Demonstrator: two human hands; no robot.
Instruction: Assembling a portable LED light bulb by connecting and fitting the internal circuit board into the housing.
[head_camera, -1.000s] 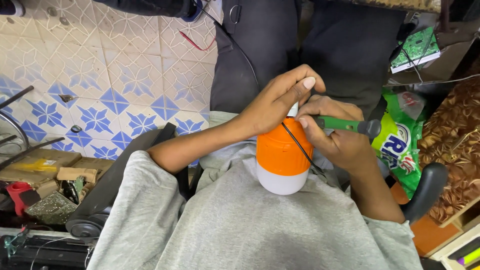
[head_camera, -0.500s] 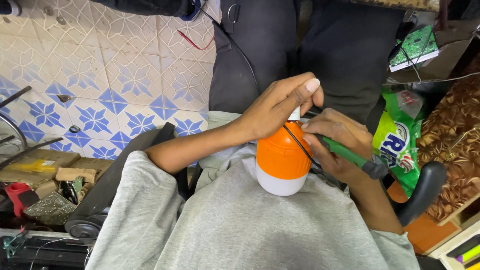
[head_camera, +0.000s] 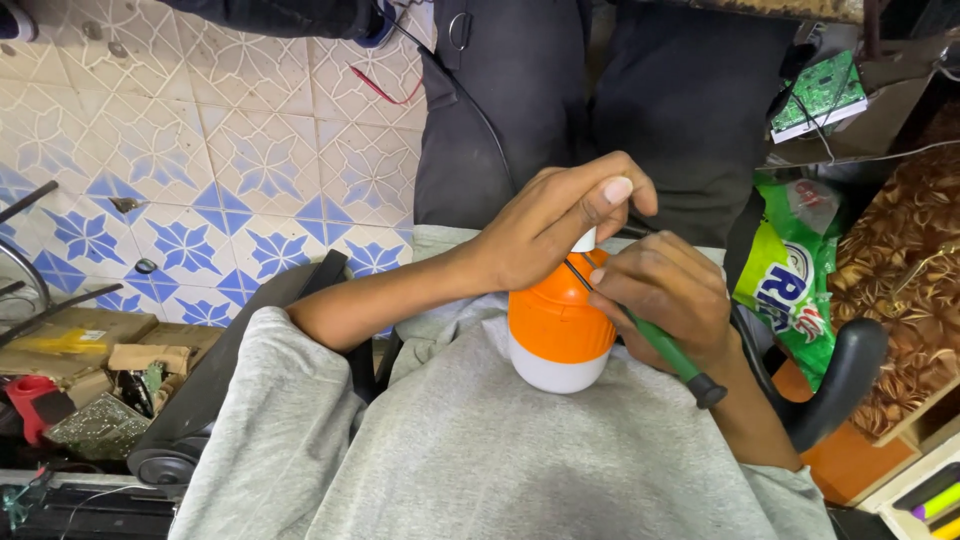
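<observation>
Here, my left hand (head_camera: 555, 225) is clamped over the top of an orange-and-white bulb (head_camera: 557, 330), fingers curled across its narrow white neck, thumb pointing right. The bulb stands against my chest, just above the grey sweatshirt (head_camera: 480, 450): its upper body is glossy orange with a faint seam, its lower dome is matte white and rounded, facing me. My right hand (head_camera: 665, 300) is closed around a green-handled screwdriver (head_camera: 668, 350); the handle ends in a black cap near my wrist, and the thin dark shaft runs up and left across the orange shell toward the neck, where my left fingers hide its tip. The two hands touch at the bulb's top. To the right, beside a black chair armrest (head_camera: 845, 375), lies a green plastic packet (head_camera: 790, 275). A green circuit board (head_camera: 820, 95) sits further up. Patterned blue-and-white floor tiles (head_camera: 200, 170) fill the left.
</observation>
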